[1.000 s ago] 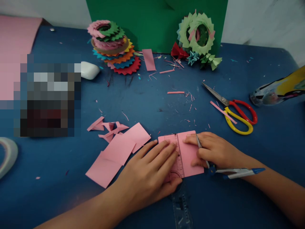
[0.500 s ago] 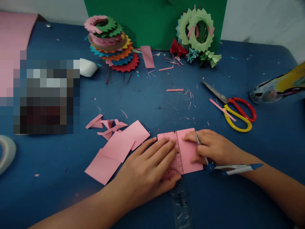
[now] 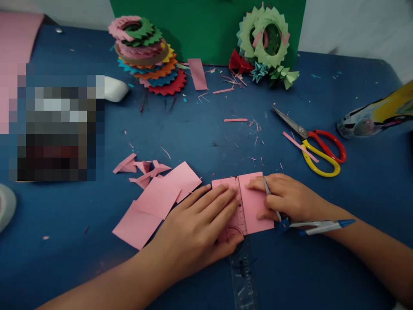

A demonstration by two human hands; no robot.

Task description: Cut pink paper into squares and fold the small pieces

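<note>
Left hand [image 3: 196, 224]: open, laid flat over one clear ruler [image 3: 242, 275] on pink paper [image 3: 251, 206], near side of the tabletop [image 3: 193, 129]. Right hand [image 3: 287, 196]: gripping one compass [image 3: 284, 224], fingertips on the paper. Leftward I list pink squares [image 3: 158, 198]; toward the right edge, scissors [image 3: 302, 131]; by the far edge, paper rings [image 3: 138, 51].

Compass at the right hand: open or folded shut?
Open. The compass has its legs spread wide: the metal-tipped leg runs forward at the right hand, the blue-tipped leg off to the right.
</note>
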